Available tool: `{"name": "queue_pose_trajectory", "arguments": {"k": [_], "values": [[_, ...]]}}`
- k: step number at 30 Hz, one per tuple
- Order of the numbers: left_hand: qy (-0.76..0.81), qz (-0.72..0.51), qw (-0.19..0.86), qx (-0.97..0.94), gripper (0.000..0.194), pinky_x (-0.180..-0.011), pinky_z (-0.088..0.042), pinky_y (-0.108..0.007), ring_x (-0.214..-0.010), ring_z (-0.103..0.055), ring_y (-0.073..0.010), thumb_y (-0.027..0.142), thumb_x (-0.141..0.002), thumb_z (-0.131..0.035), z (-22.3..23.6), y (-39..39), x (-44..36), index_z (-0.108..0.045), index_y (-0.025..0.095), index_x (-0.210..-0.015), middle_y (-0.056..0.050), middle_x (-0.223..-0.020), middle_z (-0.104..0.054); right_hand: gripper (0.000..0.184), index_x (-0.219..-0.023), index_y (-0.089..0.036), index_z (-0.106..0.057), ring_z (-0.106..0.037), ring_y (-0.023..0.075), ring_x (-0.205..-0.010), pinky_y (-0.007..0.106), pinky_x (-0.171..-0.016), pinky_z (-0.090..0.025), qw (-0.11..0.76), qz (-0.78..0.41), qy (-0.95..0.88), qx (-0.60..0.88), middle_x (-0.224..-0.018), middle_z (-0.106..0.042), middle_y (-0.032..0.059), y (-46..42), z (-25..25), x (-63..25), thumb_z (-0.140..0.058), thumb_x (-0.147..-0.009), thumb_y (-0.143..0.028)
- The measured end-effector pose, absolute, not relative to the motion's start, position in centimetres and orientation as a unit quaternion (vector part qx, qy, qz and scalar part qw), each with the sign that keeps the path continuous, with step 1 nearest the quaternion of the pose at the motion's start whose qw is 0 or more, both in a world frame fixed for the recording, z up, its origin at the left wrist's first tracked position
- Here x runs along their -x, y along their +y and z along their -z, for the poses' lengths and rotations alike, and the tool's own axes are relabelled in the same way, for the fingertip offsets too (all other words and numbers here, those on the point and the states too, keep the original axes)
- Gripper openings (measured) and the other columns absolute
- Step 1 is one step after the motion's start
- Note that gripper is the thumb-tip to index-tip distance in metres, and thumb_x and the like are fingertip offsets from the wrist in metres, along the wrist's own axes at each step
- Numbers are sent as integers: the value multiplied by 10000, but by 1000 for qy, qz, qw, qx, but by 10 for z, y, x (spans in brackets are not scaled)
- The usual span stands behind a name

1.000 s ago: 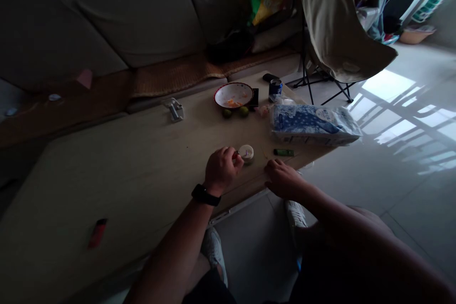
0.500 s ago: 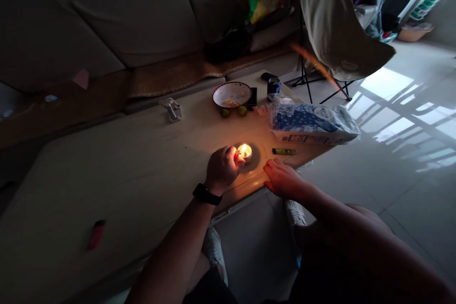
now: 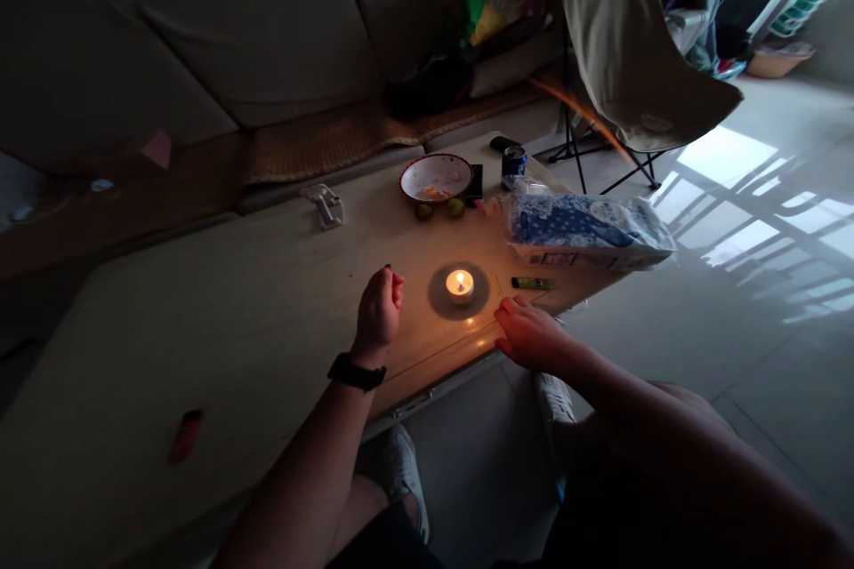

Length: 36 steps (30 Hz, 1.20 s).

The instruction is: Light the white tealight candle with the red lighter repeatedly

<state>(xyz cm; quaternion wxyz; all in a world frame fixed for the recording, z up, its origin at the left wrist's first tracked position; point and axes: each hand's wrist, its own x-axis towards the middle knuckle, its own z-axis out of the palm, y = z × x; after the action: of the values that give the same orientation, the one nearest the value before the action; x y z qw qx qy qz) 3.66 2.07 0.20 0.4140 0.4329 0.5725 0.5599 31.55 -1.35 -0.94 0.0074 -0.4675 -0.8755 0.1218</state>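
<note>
Candle (image 3: 460,291), low and round, burns with a small flame in the head view, standing on the pale table (image 3: 233,311) near its front edge, a ring of shadow about its base. The left hand (image 3: 379,309) is to the left of the candle and apart from it, fingers curled tight in a fist — what lies inside is mostly hidden, with only a small dark tip above it. A black watch (image 3: 357,371) circles that wrist. The right hand (image 3: 529,333) lies at the table's edge, right of the candle, fingers bent and close together, thumb apart, with nothing visible in its grasp. Thin sticks (image 3: 495,284) lie just beyond its fingertips, and a green lighter (image 3: 532,284) lies near them. Behind is a blue tissue pack (image 3: 580,227) in clear wrap; farther back stand a blue can (image 3: 513,162) and a red-rimmed plate (image 3: 423,172) bearing orange scraps, with two green fruits (image 3: 455,208) before it. A red lighter (image 3: 184,438) lies well apart, at the left — dimly lit.
</note>
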Motion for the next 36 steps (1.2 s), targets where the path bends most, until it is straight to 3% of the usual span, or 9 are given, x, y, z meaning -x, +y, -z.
{"name": "queue_pose_trajectory", "arguments": {"k": [4, 11, 36], "values": [[546, -595, 450, -381, 463, -426, -276, -227, -448, -346, -87, 636, -951, -510, -2, 21, -32, -518, 211, -769, 45, -595, -414, 308, -1128, -142, -663, -536, 325, -1145, 414, -944, -480, 3, -117, -876, 468, -1199, -628, 176, -13, 10, -315, -658, -916, -366], [533, -602, 489, -339, 421, -396, -253, -203, -429, -346, -71, 593, -942, -546, -6, 18, -29, -520, 204, -784, 49, -571, -420, 295, -1123, -145, -661, -539, 322, -1152, 400, -949, -477, 0, -122, -874, 471, -1197, -637, 173, -13, 10, -315, -649, -919, -357], [569, -559, 461, -390, 463, -426, -272, -214, -461, -373, -82, 630, -921, -534, 1, 15, -25, -574, 189, -783, 33, -604, -434, 227, -1069, -156, -668, -535, 294, -1144, 370, -965, -457, 8, -150, -872, 466, -1177, -620, 155, -14, 3, -316, -675, -895, -301]]}}
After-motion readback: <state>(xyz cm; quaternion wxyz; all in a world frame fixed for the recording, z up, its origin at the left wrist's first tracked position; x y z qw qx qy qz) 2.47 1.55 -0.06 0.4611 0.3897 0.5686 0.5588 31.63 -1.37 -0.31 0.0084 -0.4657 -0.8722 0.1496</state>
